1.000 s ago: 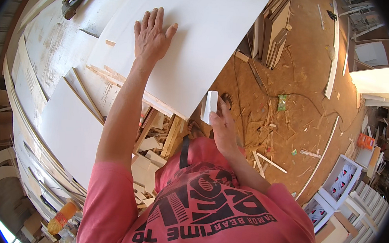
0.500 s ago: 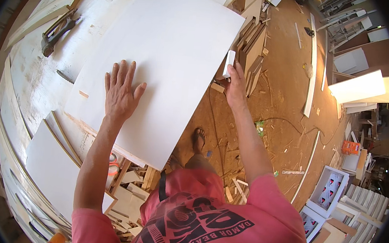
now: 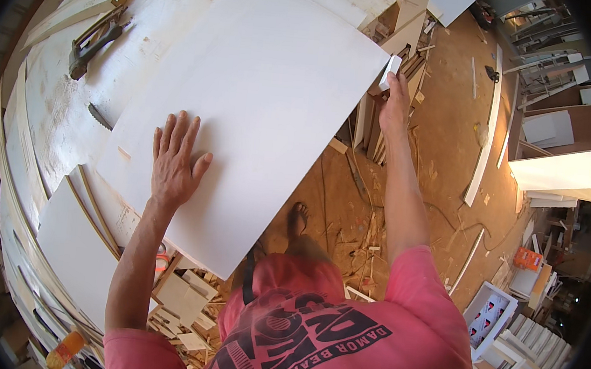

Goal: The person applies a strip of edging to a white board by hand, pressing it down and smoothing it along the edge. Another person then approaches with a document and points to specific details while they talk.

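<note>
A large white panel [image 3: 267, 105] lies flat across the worktable in front of me. My left hand [image 3: 177, 159] rests on it, palm down with the fingers spread. At the panel's right edge, close to its far corner, my right hand [image 3: 396, 98] grips a small white block [image 3: 390, 72]. The block sits against the panel's edge; its underside and some of my fingers are hidden. Left of the panel lie a dark-handled hand tool [image 3: 95, 46], its kind unclear, and a saw blade [image 3: 100, 117] partly covered by the panel.
Wooden strips [image 3: 90, 1] lie at the table's far left. Stacked boards [image 3: 367, 124] stand beneath the panel's right side. Wood scraps [image 3: 190, 298] and a dark cable [image 3: 440, 215] cover parts of the brown floor. An orange bottle [image 3: 65, 352] is at lower left.
My right hand has slid the white block farther along the panel's right edge, away from me. My left hand stays flat on the panel. The whole view has shifted slightly.
</note>
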{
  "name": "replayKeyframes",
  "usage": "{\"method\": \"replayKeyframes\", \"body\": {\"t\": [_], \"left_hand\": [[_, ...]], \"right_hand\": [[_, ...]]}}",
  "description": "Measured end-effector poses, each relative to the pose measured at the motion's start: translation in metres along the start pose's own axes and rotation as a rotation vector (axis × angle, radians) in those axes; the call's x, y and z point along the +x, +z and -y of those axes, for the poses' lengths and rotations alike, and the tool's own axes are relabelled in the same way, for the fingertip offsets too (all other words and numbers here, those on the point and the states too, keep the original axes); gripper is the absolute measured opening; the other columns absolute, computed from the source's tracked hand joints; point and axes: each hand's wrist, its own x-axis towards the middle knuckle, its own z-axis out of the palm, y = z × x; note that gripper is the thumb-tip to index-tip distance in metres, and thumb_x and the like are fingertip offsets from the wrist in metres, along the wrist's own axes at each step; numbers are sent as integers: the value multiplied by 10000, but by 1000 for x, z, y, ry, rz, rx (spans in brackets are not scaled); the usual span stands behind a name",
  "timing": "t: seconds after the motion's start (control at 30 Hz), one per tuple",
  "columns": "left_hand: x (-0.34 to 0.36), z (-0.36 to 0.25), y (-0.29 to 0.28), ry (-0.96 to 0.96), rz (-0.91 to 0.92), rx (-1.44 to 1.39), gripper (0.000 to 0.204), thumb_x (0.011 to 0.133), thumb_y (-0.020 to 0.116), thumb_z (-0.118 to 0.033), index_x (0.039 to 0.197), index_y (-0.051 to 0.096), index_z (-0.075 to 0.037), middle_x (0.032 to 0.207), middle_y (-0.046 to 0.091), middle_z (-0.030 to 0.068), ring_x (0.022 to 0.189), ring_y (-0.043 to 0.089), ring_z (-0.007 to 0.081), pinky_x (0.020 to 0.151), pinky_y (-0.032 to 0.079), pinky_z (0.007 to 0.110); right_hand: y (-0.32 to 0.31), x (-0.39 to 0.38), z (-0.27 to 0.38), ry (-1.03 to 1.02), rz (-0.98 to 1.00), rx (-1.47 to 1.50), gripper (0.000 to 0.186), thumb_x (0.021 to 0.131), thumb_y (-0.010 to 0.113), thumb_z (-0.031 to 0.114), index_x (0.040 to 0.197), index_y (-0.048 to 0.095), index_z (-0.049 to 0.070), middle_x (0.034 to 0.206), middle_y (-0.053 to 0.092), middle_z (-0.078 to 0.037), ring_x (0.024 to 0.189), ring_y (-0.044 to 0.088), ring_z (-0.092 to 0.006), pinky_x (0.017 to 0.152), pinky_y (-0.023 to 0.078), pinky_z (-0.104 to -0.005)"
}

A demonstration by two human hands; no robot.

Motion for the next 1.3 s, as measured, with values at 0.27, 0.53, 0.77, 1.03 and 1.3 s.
{"method": "replayKeyframes", "body": {"t": [0.27, 0.53, 0.77, 1.03, 1.3], "left_hand": [[1, 1, 12, -16, -72, 26, 591, 961, 398, -457, 1468, 272, -180, 1518, 238, 125, 1416, 161, 328, 1152, 114, 501], [4, 0, 22, -96, -155, -48, 624, 954, 345, -530, 1462, 281, -173, 1491, 300, 121, 1408, 201, 301, 1153, 135, 471], [1, 6, 23, -80, -200, -110, 638, 954, 328, -541, 1457, 282, -151, 1481, 320, 115, 1399, 226, 292, 1152, 147, 475], [-3, 8, 13, -40, -446, -322, 561, 925, 536, -333, 1380, 373, -48, 1402, 380, 211, 1318, 327, 374, 1085, 274, 464], [-65, -94, -34, -62, -310, -864, 434, 930, 541, -178, 1321, 443, -17, 1305, 491, 197, 1201, 497, 323, 998, 408, 399]], "right_hand": [[16, -143, -13, 166, 287, 65, 540, 909, 537, 240, 1371, 395, -2, 1165, 528, -67, 1055, 509, -144, 879, 444, -296], [40, -334, -22, 346, 459, -13, 567, 906, 549, 226, 1390, 379, -14, 1278, 476, -102, 1137, 478, -157, 951, 407, -308], [63, -446, -30, 122, 1167, -331, 581, 873, 600, 240, 1397, 404, 82, 1300, 471, -53, 1163, 477, -190, 953, 430, -319], [-4, -374, 35, 293, 612, -318, 751, 823, 658, 246, 1434, 273, 41, 1286, 453, -146, 1148, 496, -255, 941, 436, -384], [-40, -229, 78, 10, 286, -244, 753, 869, 628, 342, 1443, 246, 38, 1287, 432, -144, 1129, 500, -250, 884, 469, -355]]}}
